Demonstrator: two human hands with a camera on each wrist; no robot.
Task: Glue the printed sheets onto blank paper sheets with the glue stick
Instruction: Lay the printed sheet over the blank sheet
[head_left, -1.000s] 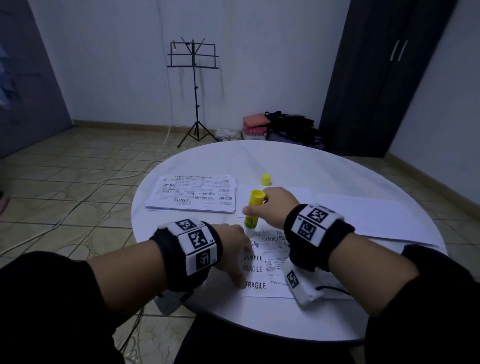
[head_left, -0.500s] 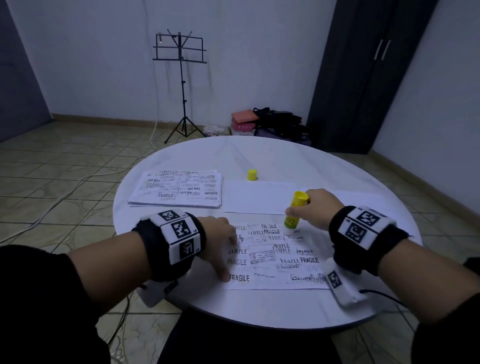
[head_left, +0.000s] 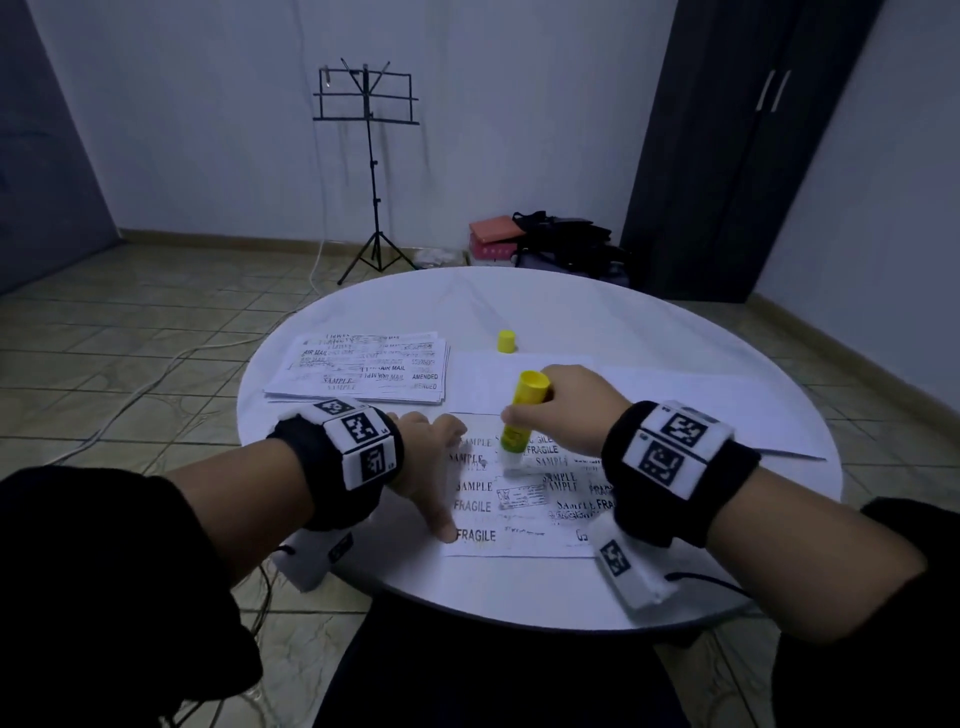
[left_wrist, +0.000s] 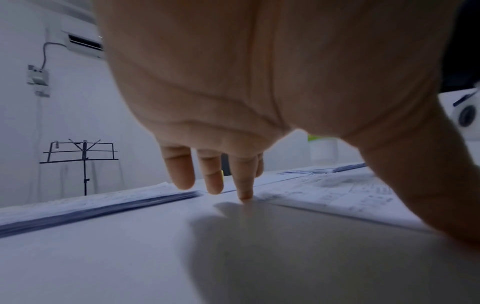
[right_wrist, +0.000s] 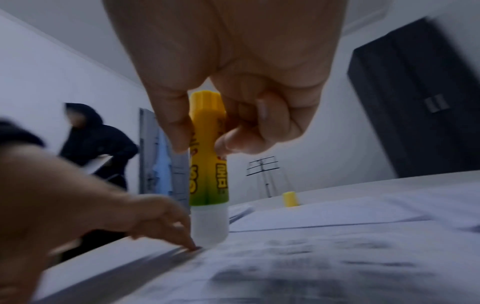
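- Since half a second ago the glue stick has slid left along the far part of the printed sheet; it now stands nearer the left hand than it did.
- Glue stick: upright, slightly tilted, its pale tip down on the sheet. The right hand grips the yellow barrel, thumb on one side and curled fingers on the other.
- Handling, my judgement: the stick is light and rigid, and a mid-barrel hold like this one gives good control. The sheet is thin and limp, likely to drag or wrinkle under the tacky tip, so it wants pinning near the stroke.
- Left hand: spread, thumb and fingertips pressing down at the sheet's left edge; it grips nothing.
- Sheet lies at the near middle of the round white tabletop, with blank paper just beyond it.
- Farther out: the yellow cap stands alone at the far side; a stack of printed sheets lies far left.
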